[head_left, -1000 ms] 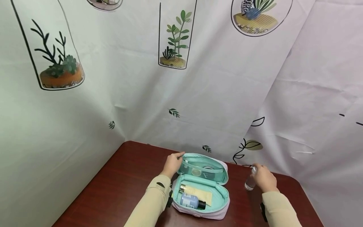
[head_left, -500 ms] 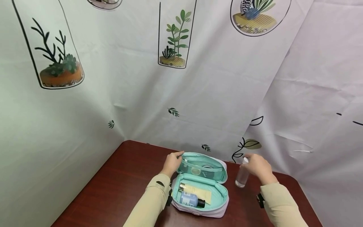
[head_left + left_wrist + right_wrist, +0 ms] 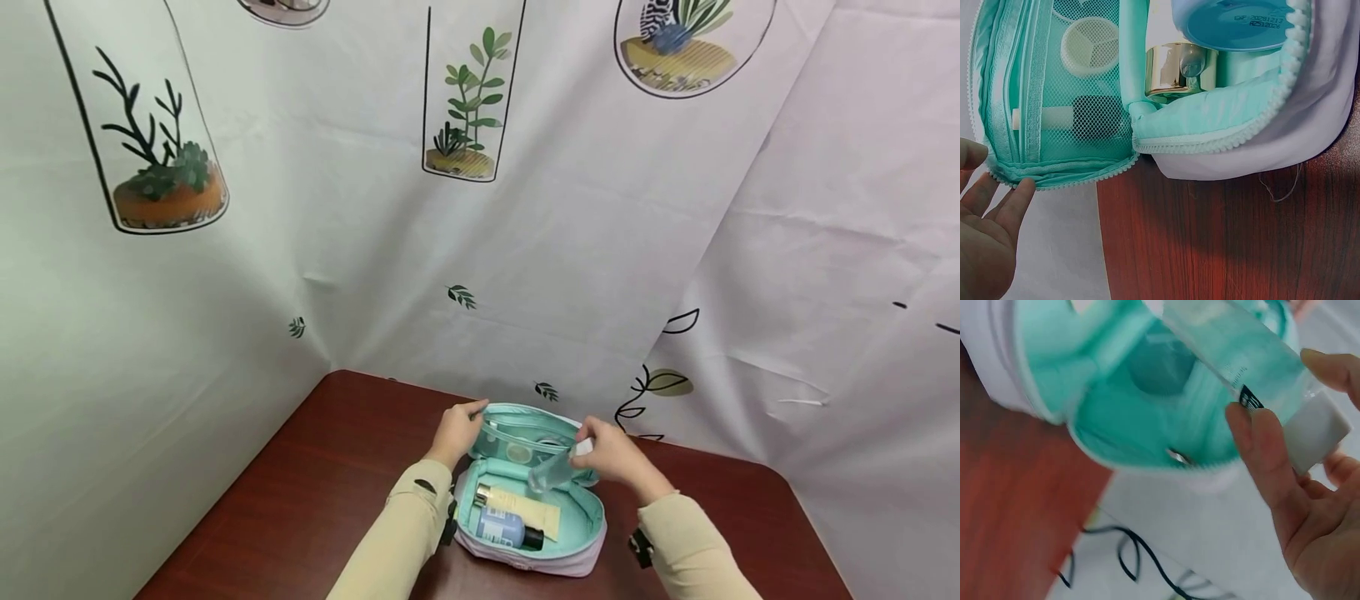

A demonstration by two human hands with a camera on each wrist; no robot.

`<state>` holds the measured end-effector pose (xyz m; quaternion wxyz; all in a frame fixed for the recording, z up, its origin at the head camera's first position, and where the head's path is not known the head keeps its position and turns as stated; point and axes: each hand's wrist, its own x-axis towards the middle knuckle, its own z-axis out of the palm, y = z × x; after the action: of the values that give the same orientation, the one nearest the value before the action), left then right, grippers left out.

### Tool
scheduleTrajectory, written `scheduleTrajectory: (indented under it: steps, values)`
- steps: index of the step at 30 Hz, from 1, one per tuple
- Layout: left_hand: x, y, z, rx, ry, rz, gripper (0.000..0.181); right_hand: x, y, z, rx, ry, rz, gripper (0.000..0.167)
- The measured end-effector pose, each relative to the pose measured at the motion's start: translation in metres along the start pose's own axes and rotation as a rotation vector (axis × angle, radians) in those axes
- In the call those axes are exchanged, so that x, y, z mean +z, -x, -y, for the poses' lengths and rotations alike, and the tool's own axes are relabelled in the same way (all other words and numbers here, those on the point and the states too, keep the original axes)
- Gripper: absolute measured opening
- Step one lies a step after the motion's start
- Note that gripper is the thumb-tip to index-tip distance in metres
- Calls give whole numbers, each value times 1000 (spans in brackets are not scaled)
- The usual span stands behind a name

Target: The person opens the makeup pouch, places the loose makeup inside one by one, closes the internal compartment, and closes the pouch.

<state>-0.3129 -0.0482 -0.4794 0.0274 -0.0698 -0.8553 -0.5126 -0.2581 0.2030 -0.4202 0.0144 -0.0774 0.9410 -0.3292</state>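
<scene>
In the head view a pouch [image 3: 592, 533] with mint lining lies unzipped, its lid standing up at the back. The left hand [image 3: 454, 435] pinches the lid's left edge; in the left wrist view that hand [image 3: 991, 231] has thumb and fingers on the zipper rim. A clear bottle with a white cap [image 3: 551, 472] hangs tilted over the pouch, its cap end held by the right hand [image 3: 617, 454]. In the right wrist view, the fingers and thumb of that hand [image 3: 1310, 500] grip the bottle [image 3: 1235, 347] near its cap. Inside lie a cream tube [image 3: 525, 508] and a blue bottle [image 3: 501, 528].
Behind the lid's mesh pocket are a round item [image 3: 1090, 47] and a small tube with a dark cap [image 3: 1094, 117]. The red-brown table [image 3: 300, 483] meets a white cloth backdrop [image 3: 375, 250] printed with plants.
The right hand has carried the clear bottle leftward from the table to above the pouch, tilting it. The left hand still holds the lid edge.
</scene>
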Motion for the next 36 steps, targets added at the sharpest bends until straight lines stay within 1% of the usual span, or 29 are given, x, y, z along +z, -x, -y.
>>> scheduleTrajectory:
  steps: [3, 6, 9, 12, 16, 18, 22, 24, 26, 29, 32, 36]
  values:
    - [1, 0, -1, -1, 1, 3, 36, 17, -1, -4, -40, -43, 0, 31]
    - [1, 1, -2, -3, -1, 3, 36, 28, -1, -8, -82, -72, 5, 31]
    - [1, 1, -2, -10, 0, 4, 36, 34, -1, -11, -89, -95, 10, 31]
    - [1, 0, -2, -19, 2, 2, 36, 38, 0, -15, -69, -129, 21, 31]
    - [0, 0, -2, -26, -6, -2, 36, 43, 1, -21, -61, -121, 42, 31]
    - [-1, -1, -2, -20, -10, -3, 36, 44, 0, -22, -52, -92, 31, 30]
    - [-3, -2, -2, -11, -14, -6, 36, 44, -3, -20, -21, -16, -23, 27]
    - [-3, -2, -1, -14, -19, -4, 36, 46, -4, -20, -11, 22, -31, 25]
    - [-4, -2, -1, -17, -20, 0, 36, 48, -4, -22, -7, 41, -9, 25]
    - [-4, -1, -1, -16, -15, 8, 36, 55, -3, -24, -21, 56, 37, 30]
    - [-3, 0, -2, -15, -7, 12, 36, 64, -2, -26, -57, 98, 78, 33]
    - [-2, 1, -3, -19, 2, 28, 36, 73, -5, -25, -109, 163, 102, 31]
